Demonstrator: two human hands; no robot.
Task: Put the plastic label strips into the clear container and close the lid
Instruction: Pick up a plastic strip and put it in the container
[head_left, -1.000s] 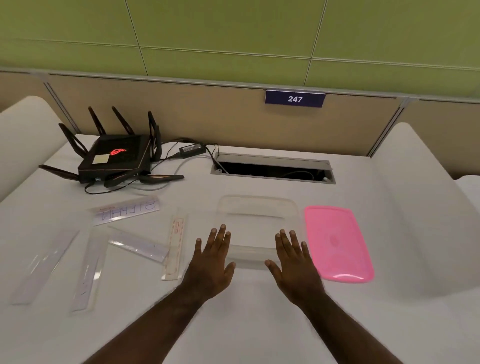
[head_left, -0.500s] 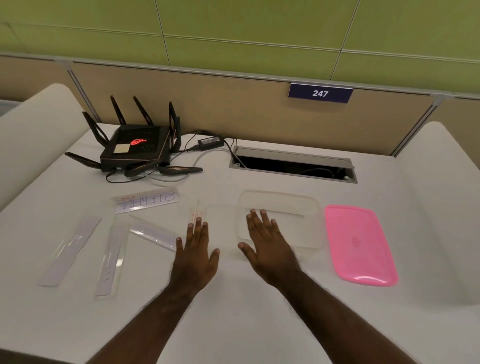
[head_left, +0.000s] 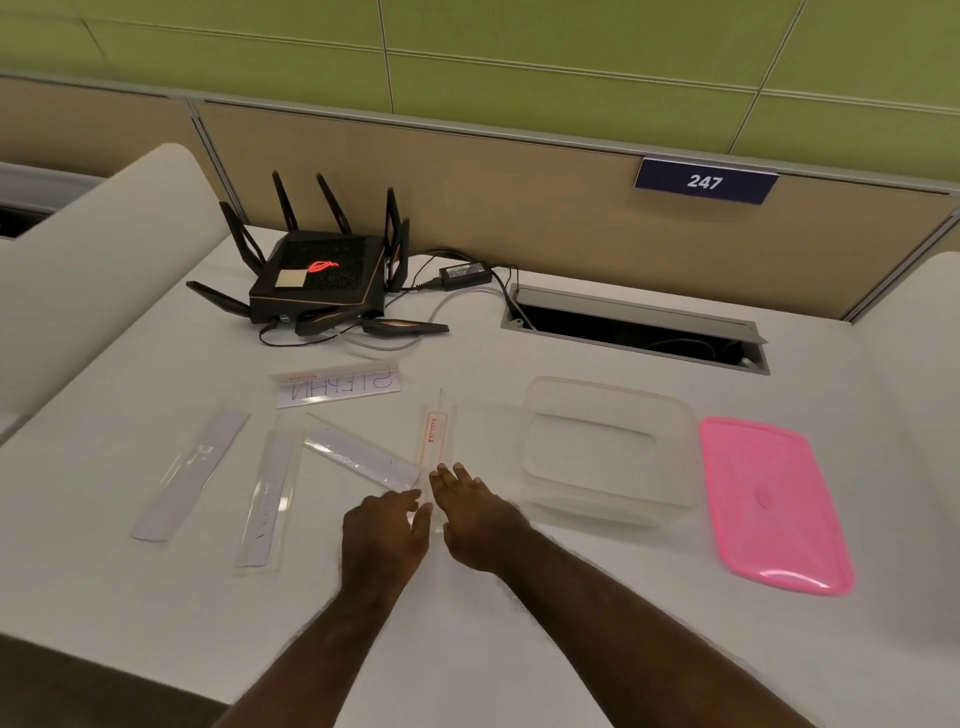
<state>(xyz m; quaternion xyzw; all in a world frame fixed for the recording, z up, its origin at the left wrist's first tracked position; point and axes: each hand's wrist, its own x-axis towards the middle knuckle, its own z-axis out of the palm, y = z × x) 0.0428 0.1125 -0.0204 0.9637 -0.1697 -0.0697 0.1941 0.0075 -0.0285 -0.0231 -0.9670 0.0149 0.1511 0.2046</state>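
Several clear plastic label strips lie on the white table: a lettered strip (head_left: 337, 388), two long strips at the left (head_left: 191, 472) (head_left: 269, 496), a slanted strip (head_left: 361, 457) and an upright red-marked strip (head_left: 435, 434). Both hands meet at the near end of the red-marked strip. My left hand (head_left: 384, 535) pinches at it, fingers curled. My right hand (head_left: 472, 512) rests beside it with fingers out; whether either hand grips it is unclear. The clear container (head_left: 608, 449) stands open to the right. Its pink lid (head_left: 769, 501) lies flat further right.
A black router (head_left: 319, 278) with antennas and a power adapter (head_left: 465, 273) with cables sit at the back left. An open cable slot (head_left: 636, 330) is behind the container. A partition wall with a 247 sign (head_left: 704, 182) closes the far side.
Both hands moved left, away from the container, and came together at the near end of the red-marked strip. The camera view shifted left too.
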